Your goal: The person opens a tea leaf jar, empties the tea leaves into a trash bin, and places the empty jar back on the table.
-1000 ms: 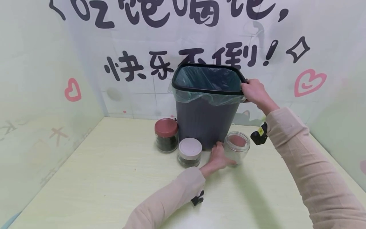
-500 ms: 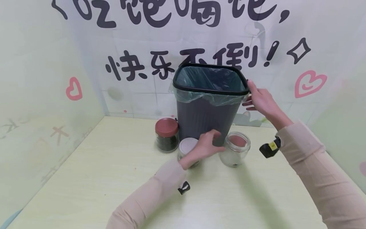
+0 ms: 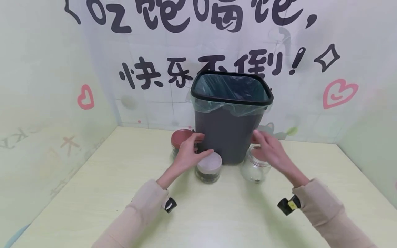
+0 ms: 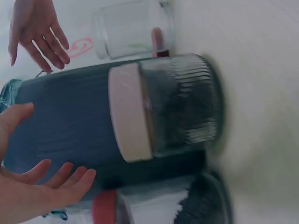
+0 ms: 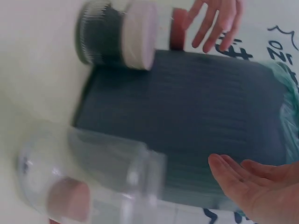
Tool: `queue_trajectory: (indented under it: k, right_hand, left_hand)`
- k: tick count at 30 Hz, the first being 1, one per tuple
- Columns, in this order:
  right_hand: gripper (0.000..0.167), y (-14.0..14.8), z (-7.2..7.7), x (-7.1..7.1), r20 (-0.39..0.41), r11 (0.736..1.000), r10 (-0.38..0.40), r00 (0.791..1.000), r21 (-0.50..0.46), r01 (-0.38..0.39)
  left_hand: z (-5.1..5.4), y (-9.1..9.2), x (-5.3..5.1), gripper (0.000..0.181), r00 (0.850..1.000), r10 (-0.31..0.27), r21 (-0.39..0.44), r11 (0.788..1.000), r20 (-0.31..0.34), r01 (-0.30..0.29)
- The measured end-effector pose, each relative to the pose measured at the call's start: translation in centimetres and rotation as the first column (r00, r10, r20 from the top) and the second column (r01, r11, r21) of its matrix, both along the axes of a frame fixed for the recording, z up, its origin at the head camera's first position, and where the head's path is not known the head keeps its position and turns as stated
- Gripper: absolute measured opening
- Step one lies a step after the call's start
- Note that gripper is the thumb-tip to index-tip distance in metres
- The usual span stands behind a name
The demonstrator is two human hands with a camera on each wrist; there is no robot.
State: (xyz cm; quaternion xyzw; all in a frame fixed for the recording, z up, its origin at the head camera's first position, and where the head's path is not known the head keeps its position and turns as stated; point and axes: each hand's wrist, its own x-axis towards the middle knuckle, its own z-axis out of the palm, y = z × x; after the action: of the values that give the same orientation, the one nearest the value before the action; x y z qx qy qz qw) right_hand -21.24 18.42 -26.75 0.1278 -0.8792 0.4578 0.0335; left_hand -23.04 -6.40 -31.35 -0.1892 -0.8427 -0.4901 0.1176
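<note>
Upright on the table: a dark bin, green liner folded over the rim, depths lost in shadow. Behind the bin's rim, partly hidden: dark wall lettering. At the bin's left side: left hand, released, fingers relaxed and spread; hard to tell whether touching. At the bin's right side: right hand, also released, fingers nearly straight in the right wrist view; contact again unclear. Left of the bin, largely covered by the left hand: red-lidded jar. In front of the bin: white-lidded jar, dark contents blurred. By the bin's front right, mouth half covered by the right hand: clear jar, with a reddish shape through the glass, impossible to place inside or behind.
</note>
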Motion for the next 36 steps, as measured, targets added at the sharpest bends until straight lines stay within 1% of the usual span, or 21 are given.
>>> queue_trajectory:
  k: [2, 4, 8, 11, 14, 16, 18, 19, 22, 27, 31, 36]
  right_hand:
    - [0.060, -0.5, -1.4, 0.1, 0.000, 1.000, 0.006, 1.000, 0.023, -0.006]
    - [0.056, -1.0, -2.8, 0.1, -0.019, 0.999, 0.011, 1.000, 0.053, -0.010]
    - [0.048, -2.2, -5.2, 0.0, -0.068, 0.994, 0.051, 0.996, 0.096, -0.044]
    - [0.051, -3.2, -6.5, -0.2, -0.041, 0.993, 0.092, 0.995, 0.073, -0.089]
    - [0.059, -4.4, -7.6, -0.4, 0.014, 0.992, 0.120, 0.993, 0.044, -0.120]
    - [0.065, -5.2, -8.2, -0.6, 0.025, 0.991, 0.125, 0.992, 0.044, -0.126]
    - [0.071, -6.0, -8.6, -0.8, 0.024, 0.990, 0.125, 0.992, 0.058, -0.126]
    - [0.074, -6.4, -8.8, -0.8, 0.016, 0.990, 0.126, 0.992, 0.067, -0.127]
    - [0.079, -7.3, -9.2, -1.0, -0.039, 0.987, 0.125, 0.991, 0.102, -0.120]
    - [0.080, -8.3, -9.6, -1.2, -0.126, 0.985, 0.096, 0.987, 0.157, -0.076]
    - [0.079, -8.7, -9.7, -1.1, -0.139, 0.985, 0.074, 0.988, 0.163, -0.051]
    - [0.081, -8.6, -9.9, -0.9, -0.137, 0.984, 0.054, 0.989, 0.178, -0.029]
  left_hand:
    - [-0.7, -0.6, 0.1, 0.059, 1.000, -0.002, -0.026, 1.000, 0.020, 0.002]
    - [-1.3, -1.0, 0.2, 0.066, 0.998, -0.016, -0.049, 0.999, 0.056, 0.019]
    - [-2.6, -1.4, 0.4, 0.080, 0.988, -0.048, -0.070, 0.996, 0.146, 0.059]
    - [-3.4, -1.4, 0.3, 0.086, 0.979, -0.060, -0.101, 0.992, 0.197, 0.081]
    - [-4.0, -1.4, 0.2, 0.091, 0.965, -0.062, -0.132, 0.986, 0.253, 0.098]
    - [-4.3, -1.3, 0.0, 0.092, 0.958, -0.064, -0.155, 0.982, 0.280, 0.111]
    - [-4.6, -1.3, -0.2, 0.092, 0.948, -0.071, -0.158, 0.980, 0.309, 0.125]
    - [-4.7, -1.4, -0.3, 0.091, 0.946, -0.073, -0.162, 0.978, 0.315, 0.129]
    - [-5.1, -1.4, -0.7, 0.088, 0.939, -0.086, -0.147, 0.979, 0.334, 0.142]
    - [-5.7, -1.4, -1.3, 0.082, 0.938, -0.080, -0.149, 0.979, 0.338, 0.137]
    - [-5.9, -1.2, -1.3, 0.081, 0.941, -0.062, -0.175, 0.977, 0.333, 0.126]
    - [-5.9, -0.9, -1.1, 0.079, 0.941, -0.064, -0.192, 0.972, 0.333, 0.134]
